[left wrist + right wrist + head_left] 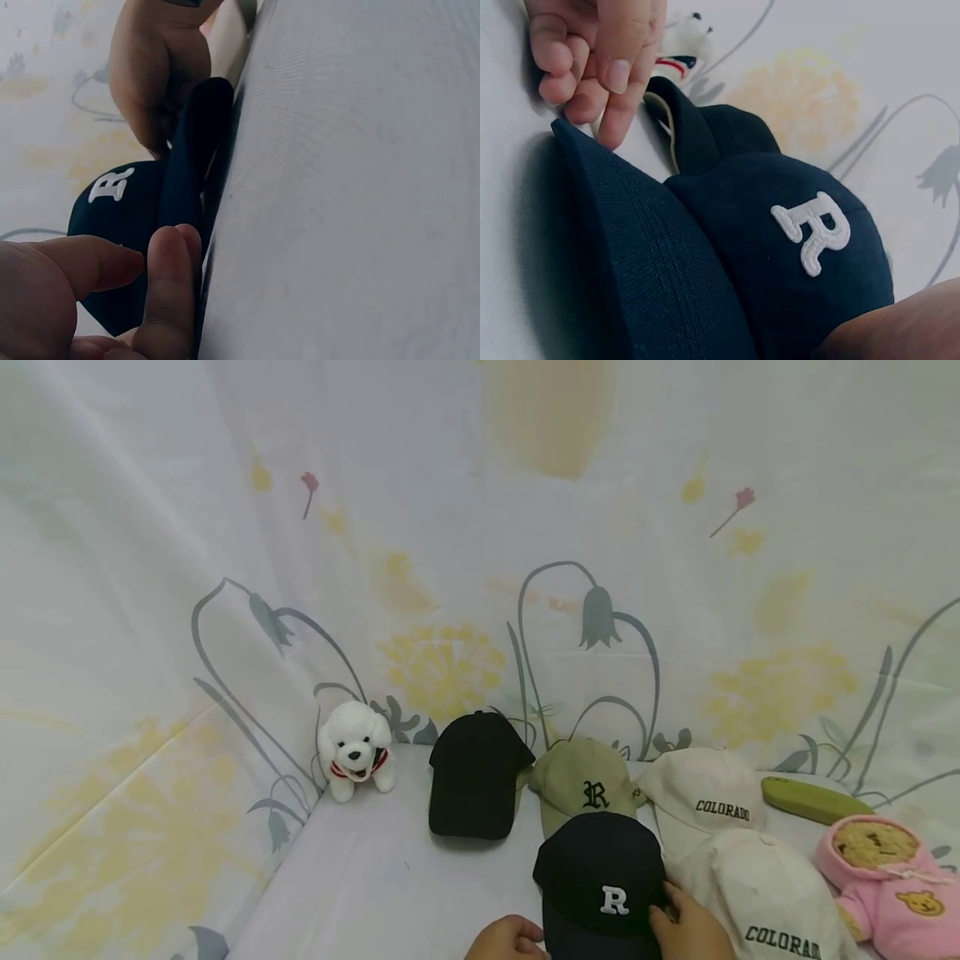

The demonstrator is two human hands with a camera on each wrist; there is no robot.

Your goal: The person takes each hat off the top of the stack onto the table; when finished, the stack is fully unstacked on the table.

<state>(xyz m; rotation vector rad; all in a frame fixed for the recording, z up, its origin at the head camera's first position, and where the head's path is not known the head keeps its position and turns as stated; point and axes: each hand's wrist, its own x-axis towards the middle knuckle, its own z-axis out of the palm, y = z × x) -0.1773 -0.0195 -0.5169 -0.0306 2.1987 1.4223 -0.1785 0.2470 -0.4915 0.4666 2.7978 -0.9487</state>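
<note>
A navy baseball cap [600,868] with a white letter R lies at the front, its brim toward me. My right hand [692,927] holds the cap's right side, thumb on the near side; part of its grip is hidden. My left hand [507,938] is at the brim's left edge. In the right wrist view, the left hand's fingers [611,142] are loosely bent at the brim [641,247], one fingertip apparently touching it. The left wrist view shows the left thumb [112,262] apart from the fingers, with the cap [112,202] beyond.
Behind stand a black cap [476,777], an olive cap [585,777] and a cream COLORADO cap [708,785]. Another COLORADO cap [772,885] is right of my hand. A white toy dog [356,747], a green long object [813,800] and a pink-hooded teddy [892,893] lie around.
</note>
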